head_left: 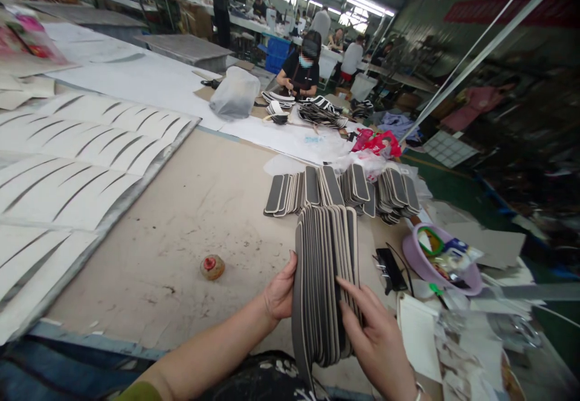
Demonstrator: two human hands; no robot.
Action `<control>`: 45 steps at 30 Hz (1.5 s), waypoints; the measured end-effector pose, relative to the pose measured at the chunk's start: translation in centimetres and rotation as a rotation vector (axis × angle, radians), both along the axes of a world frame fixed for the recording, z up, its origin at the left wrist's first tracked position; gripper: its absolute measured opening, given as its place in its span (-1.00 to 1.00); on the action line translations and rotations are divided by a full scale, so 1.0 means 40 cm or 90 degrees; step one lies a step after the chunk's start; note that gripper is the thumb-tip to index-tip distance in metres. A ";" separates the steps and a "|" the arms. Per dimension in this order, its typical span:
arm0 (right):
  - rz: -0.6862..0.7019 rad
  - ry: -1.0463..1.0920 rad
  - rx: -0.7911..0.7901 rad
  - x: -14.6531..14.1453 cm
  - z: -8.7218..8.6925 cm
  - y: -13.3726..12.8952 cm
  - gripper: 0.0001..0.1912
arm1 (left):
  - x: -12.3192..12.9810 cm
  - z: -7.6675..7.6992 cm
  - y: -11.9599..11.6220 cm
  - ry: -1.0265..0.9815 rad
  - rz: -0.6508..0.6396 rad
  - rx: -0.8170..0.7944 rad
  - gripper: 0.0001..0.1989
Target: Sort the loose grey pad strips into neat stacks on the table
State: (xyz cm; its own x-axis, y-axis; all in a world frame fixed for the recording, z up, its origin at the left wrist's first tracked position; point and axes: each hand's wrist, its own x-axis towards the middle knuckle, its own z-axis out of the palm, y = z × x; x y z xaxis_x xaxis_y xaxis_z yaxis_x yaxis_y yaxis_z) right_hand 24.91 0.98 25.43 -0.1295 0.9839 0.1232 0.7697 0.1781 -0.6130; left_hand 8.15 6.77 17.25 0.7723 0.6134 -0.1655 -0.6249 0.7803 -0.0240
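A thick stack of long dark-grey strips with cream edges and rounded corners (321, 286) stands on edge, fanned, in front of me. My left hand (281, 289) grips it from the left side, thumb up along the outer strip and the other fingers hidden behind or beneath. On the right side, my right hand (374, 334) presses against the strips, with its index and middle fingers reaching over their faces. Just beyond the stack, several more bundles of the same strips (333, 186) lie in a row on the brown-covered table (167, 232).
A small round pot with a red top (212, 266) sits left of my hands. White sheets with dark curved strips (90, 147) cover the left side. To the right are a black phone (390, 268) and a purple basin (419, 256). A masked person (301, 69) works across the table.
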 end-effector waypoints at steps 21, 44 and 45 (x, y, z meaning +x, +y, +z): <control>0.039 -0.022 0.005 0.101 -0.004 0.113 -0.67 | 0.099 -0.012 0.045 0.053 0.059 -0.019 -0.23; 0.068 0.017 -0.027 0.141 -0.016 0.141 -0.70 | 0.138 -0.035 0.067 0.069 0.066 -0.033 -0.22; 0.067 0.025 -0.031 0.140 -0.016 0.141 -0.68 | 0.137 -0.037 0.068 0.069 0.065 -0.035 -0.22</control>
State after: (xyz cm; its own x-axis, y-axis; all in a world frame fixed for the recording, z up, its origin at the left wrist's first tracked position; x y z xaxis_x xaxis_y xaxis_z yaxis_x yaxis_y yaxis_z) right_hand 30.53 6.62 24.79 -0.2282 0.9701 0.0823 0.7232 0.2255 -0.6528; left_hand 13.64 9.49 15.77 0.6822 0.6757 -0.2794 -0.7023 0.7119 0.0070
